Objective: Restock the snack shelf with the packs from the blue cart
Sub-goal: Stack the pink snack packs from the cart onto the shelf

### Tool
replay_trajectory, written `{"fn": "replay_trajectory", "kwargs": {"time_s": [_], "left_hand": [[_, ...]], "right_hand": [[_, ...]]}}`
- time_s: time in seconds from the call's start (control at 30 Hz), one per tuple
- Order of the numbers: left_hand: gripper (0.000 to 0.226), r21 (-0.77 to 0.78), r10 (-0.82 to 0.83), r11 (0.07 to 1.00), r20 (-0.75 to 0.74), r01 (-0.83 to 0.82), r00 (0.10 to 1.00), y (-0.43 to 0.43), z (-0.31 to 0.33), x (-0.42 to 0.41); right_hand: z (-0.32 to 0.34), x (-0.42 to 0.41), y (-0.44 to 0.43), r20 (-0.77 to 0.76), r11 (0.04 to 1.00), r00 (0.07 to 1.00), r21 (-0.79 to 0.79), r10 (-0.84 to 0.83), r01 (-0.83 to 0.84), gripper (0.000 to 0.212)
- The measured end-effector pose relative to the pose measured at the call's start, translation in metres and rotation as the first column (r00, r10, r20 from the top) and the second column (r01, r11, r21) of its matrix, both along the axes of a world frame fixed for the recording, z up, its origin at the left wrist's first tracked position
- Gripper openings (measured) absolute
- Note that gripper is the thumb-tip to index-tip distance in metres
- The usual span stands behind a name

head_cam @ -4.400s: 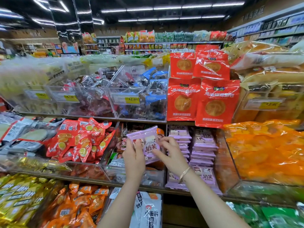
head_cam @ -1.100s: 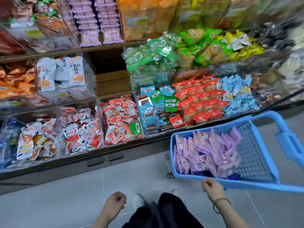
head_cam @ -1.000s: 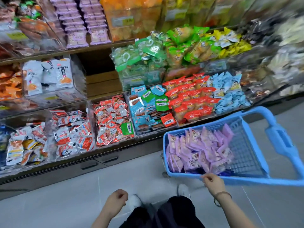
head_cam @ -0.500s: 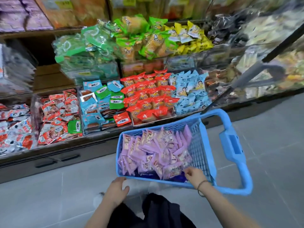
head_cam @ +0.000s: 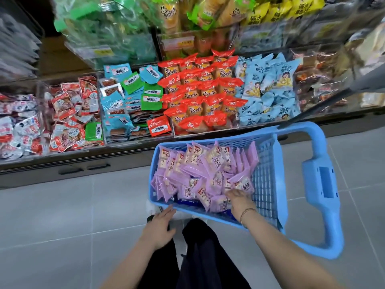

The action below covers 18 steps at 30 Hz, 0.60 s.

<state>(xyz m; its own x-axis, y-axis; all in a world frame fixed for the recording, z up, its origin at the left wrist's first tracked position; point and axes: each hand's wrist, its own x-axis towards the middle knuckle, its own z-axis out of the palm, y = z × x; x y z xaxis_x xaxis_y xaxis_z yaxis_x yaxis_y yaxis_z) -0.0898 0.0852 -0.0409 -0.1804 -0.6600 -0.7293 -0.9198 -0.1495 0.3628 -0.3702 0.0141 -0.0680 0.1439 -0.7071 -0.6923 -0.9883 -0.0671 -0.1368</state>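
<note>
step: pick packs | right hand (head_cam: pixel 237 198) spread on purple packs (head_cam: pixel 200 174) inside blue cart (head_cam: pixel 312 178), grip unclear | left hand (head_cam: pixel 160 228) open, empty, at cart's near rim | tip: gather several flat together

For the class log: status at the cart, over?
Right hand in the blue cart, on the purple packs, grip unclear. Left hand open by cart's near corner. Nothing in the way.

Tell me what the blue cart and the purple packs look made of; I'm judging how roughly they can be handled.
Blue cart: looks like moulded plastic, matte, with a slotted grid wall. Purple packs: thin glossy plastic film, judging by creases and glare; contents unclear.
</note>
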Motion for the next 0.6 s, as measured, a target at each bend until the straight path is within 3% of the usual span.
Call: {"fn": "replay_trajectory", "kwargs": {"time_s": [0.13,0.2,0.3,0.4,0.5,0.6], "left_hand": [[0.062,0.024,0.093,0.996,-0.072,-0.091,0.993,-0.003,-0.002,0.004],[0.059,0.054,0.177,0.983,-0.088,-0.173,0.980,-0.005,0.000,0.006],[0.049,0.063,0.312,0.950,-0.154,-0.306,0.937,-0.012,0.008,0.007],[0.050,0.052,0.374,0.926,-0.246,-0.373,0.894,-0.029,0.021,0.003],[0.058,-0.001,0.272,0.957,-0.335,-0.289,0.902,-0.056,0.039,-0.005],[0.061,-0.010,0.178,0.980,-0.408,-0.200,0.895,-0.082,0.057,-0.012]], "right_hand": [[-0.011,0.004,-0.003,-0.105,0.991,0.987,-0.050,0.122,-0.128,0.056],[-0.009,0.004,-0.005,-0.089,0.991,0.987,-0.027,0.132,-0.135,0.048],[0.006,0.004,-0.010,0.074,0.999,0.997,0.002,-0.032,0.032,0.034],[0.034,0.012,-0.022,0.284,0.987,0.947,-0.005,-0.152,0.160,0.023],[0.065,0.032,-0.039,0.431,0.996,0.898,0.012,-0.083,0.087,0.018],[0.088,0.060,-0.056,0.586,0.988,0.797,0.050,-0.145,0.143,0.025]]}}
